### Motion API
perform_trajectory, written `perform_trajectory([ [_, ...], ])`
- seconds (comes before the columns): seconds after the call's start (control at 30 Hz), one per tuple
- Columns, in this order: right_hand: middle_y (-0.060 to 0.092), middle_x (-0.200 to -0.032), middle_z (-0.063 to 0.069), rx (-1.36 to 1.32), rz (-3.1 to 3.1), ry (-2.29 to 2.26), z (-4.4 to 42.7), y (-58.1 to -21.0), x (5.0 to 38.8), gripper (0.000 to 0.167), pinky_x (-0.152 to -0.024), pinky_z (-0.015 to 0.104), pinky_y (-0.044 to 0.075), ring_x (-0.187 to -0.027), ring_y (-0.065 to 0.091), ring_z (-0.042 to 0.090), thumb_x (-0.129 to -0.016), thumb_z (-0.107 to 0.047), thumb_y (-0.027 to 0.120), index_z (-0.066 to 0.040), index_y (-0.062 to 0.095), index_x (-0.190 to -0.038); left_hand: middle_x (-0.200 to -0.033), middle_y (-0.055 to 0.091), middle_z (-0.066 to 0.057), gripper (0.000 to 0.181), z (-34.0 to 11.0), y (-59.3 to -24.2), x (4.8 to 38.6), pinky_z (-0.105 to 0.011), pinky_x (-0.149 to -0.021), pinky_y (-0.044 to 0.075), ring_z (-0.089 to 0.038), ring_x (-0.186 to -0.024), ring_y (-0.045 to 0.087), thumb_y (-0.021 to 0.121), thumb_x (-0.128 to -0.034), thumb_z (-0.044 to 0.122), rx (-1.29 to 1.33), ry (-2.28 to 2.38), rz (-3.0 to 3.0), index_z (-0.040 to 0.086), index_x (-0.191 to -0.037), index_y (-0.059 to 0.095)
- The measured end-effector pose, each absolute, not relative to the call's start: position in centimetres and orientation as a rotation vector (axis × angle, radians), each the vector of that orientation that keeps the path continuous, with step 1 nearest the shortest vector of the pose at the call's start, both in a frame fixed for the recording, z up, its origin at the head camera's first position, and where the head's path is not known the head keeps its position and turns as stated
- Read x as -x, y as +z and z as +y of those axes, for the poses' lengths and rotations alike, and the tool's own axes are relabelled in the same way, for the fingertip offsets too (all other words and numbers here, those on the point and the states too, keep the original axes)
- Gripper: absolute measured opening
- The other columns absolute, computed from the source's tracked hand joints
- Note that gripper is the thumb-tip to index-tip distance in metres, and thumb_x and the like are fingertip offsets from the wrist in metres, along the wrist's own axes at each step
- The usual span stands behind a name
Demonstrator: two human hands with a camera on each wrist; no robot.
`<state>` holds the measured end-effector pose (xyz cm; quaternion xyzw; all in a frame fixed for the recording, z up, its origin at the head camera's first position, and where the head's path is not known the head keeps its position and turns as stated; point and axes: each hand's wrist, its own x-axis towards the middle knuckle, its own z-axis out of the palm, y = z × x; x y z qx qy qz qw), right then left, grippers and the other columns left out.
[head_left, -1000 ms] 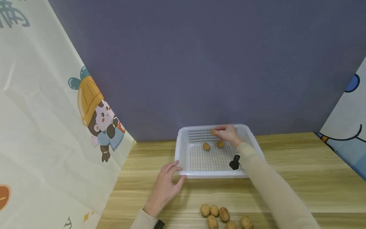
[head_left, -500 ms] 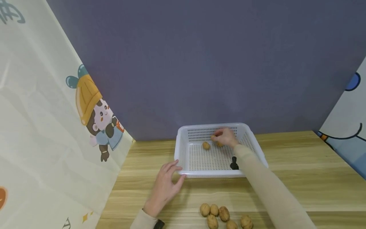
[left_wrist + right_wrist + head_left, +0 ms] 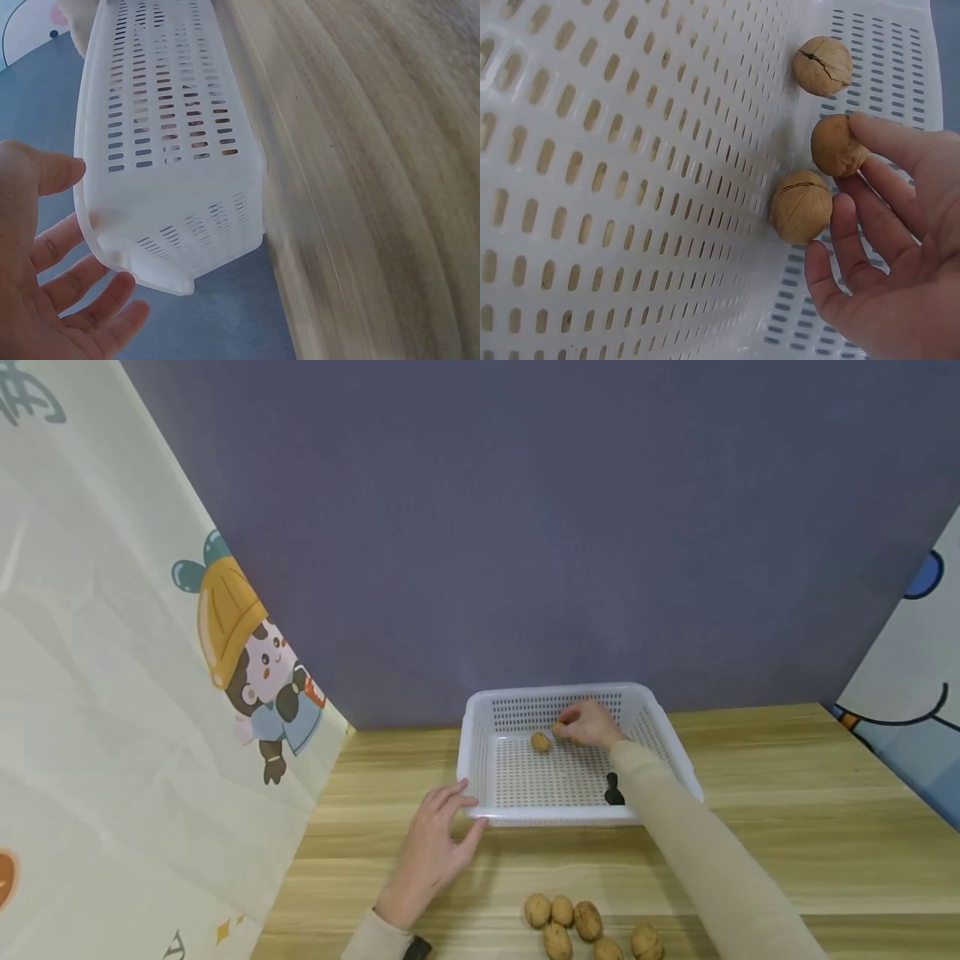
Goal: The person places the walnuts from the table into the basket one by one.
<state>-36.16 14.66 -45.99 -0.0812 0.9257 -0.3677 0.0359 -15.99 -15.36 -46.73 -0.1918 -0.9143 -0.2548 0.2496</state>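
Observation:
A white perforated plastic basket [image 3: 558, 814] stands on the wooden table. My left hand [image 3: 431, 852] is at its front left corner, thumb and fingers spread around the rim. The left wrist view shows the thumb [image 3: 64, 172] at the rim and relaxed fingers around the corner. Inside the basket, my right hand [image 3: 592, 724] pinches a walnut [image 3: 838, 146] between thumb and fingers. Beside that nut lie two others, one walnut [image 3: 801, 207] close to the fingertips and a cracked walnut [image 3: 823, 66] farther off. The head view mostly hides the one under my hand.
Several walnuts [image 3: 557, 939] lie on the wooden table [image 3: 390, 760] in front of the basket. A dark panel [image 3: 525, 527] rises behind it, and a printed white sheet [image 3: 112, 652] stands to the left. The right sleeve [image 3: 697, 835] crosses the basket's right side.
My right hand has lowered the walnut toward the basket floor, closer to the two nuts there. The left hand stays at the corner.

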Motion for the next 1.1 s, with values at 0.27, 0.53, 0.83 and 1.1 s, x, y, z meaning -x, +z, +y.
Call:
perform_trajectory([
  [0.27,0.075,-0.123,0.020,0.247,2.830,-1.130,15.0,-45.8,35.8,0.038,-0.099,0.051,0.060,-0.115,0.070,0.038,-0.094,-0.026,0.079,0.000,0.074,-0.122,-0.141,0.070,-0.012,0.030,-15.1,-46.8,15.9,-0.050,-0.110,0.058,-0.031,-0.128,0.066,0.084,-0.0888,0.029,0.523,-0.700,-2.510,0.013,-0.113,0.076],
  [0.53,0.070,-0.136,0.025,0.468,2.795,-1.145,15.7,-41.5,35.2,0.042,-0.110,0.059,0.054,-0.129,0.064,0.044,-0.103,-0.026,0.067,0.003,0.068,-0.134,-0.141,0.070,-0.013,0.030,-15.2,-46.9,16.0,-0.051,-0.111,0.057,-0.032,-0.129,0.066,0.085,-0.0878,0.027,0.511,-0.719,-2.506,0.012,-0.113,0.076],
  [0.83,0.063,-0.148,0.016,0.485,2.497,-1.469,16.7,-37.4,31.7,0.057,-0.113,0.056,0.054,-0.137,0.060,0.038,-0.104,-0.047,0.067,-0.009,0.061,-0.146,-0.140,0.071,-0.013,0.030,-15.3,-46.6,15.9,-0.052,-0.110,0.058,-0.033,-0.128,0.066,0.085,-0.0877,0.028,0.501,-0.718,-2.502,0.012,-0.112,0.077],
  [1.1,0.074,-0.127,0.015,0.499,2.320,-1.708,16.3,-37.1,26.7,0.050,-0.090,0.035,0.064,-0.104,0.073,0.017,-0.102,-0.035,0.073,-0.002,0.064,-0.139,-0.138,0.072,-0.013,0.030,-15.4,-46.9,16.1,-0.050,-0.109,0.058,-0.032,-0.127,0.067,0.086,-0.0863,0.027,0.516,-0.709,-2.478,0.012,-0.111,0.077],
])
